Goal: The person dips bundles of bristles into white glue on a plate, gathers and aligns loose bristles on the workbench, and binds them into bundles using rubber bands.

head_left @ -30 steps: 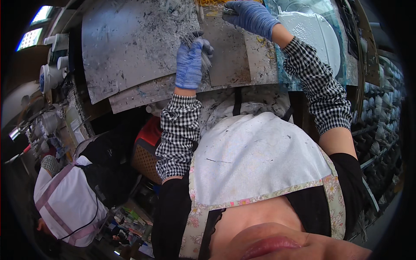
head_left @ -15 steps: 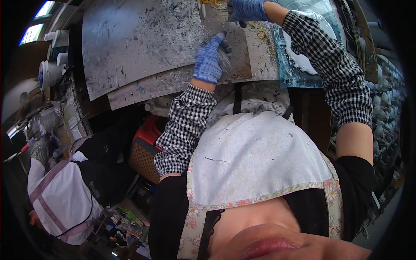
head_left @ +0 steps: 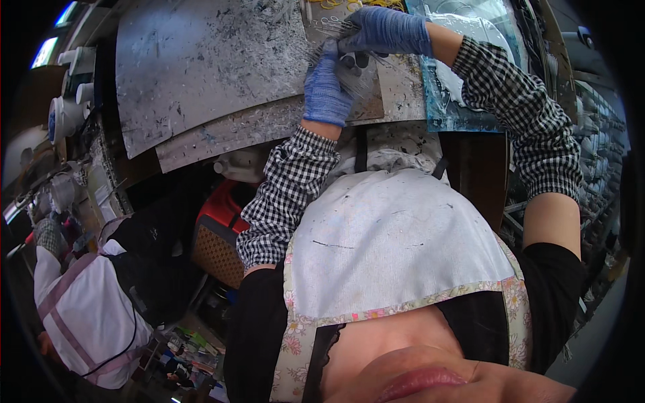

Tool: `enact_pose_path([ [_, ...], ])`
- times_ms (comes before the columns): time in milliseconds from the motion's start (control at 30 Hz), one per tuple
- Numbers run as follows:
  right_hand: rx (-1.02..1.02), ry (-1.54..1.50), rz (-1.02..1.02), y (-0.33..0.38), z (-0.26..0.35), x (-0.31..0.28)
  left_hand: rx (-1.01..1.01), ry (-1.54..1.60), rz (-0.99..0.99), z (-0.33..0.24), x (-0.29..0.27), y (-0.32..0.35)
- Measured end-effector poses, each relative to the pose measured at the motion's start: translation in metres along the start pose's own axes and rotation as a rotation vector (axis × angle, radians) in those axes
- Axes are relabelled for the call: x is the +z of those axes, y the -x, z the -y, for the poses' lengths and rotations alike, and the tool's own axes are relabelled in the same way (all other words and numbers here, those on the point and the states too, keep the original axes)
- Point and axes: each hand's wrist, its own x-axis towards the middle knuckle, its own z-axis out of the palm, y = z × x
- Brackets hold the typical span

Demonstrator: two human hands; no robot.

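My left hand (head_left: pixel 327 88), in a blue knit glove with dark fingertips, is closed round a bundle of thin, clear, stick-like strands (head_left: pixel 363 84). The strands fan out beside its fingers. My right hand (head_left: pixel 388 31), gloved the same way, meets it at the fingertips. Its fingers are bent and pressed together over the upper end of the bundle; whatever they pinch is too small and hidden to make out. Thin yellow loops (head_left: pixel 327 9) lie on the table just past both hands.
A large paint-specked grey board (head_left: pixel 208 74) covers the table's left. To the right lies a blue-edged clear sheet (head_left: pixel 463 122) with a pool of white paint (head_left: pixel 449 80). A red box-like thing (head_left: pixel 225 211) stands below the table. Another person (head_left: pixel 94 309) works at far left.
My right hand has come left and nearer, from the yellow loops to my left hand. Its fingers now touch the bundle. My left hand keeps its hold on the strands.
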Motion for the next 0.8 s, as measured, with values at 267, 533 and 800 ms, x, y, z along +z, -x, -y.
enact_pose_path([
  [267, -0.011, -0.699, -0.348, 0.016, -0.025, 0.051, 0.375, -0.425, 0.04, -0.047, -0.027, 0.032],
  [533, -0.07, -0.753, -0.363, 0.018, -0.012, 0.07, 0.374, -1.154, 0.275, -0.028, -0.021, 0.043],
  [800, -0.14, -0.598, -0.202, 0.042, -0.003, 0.063, 0.24, -0.573, 0.229, -0.05, -0.037, 0.044],
])
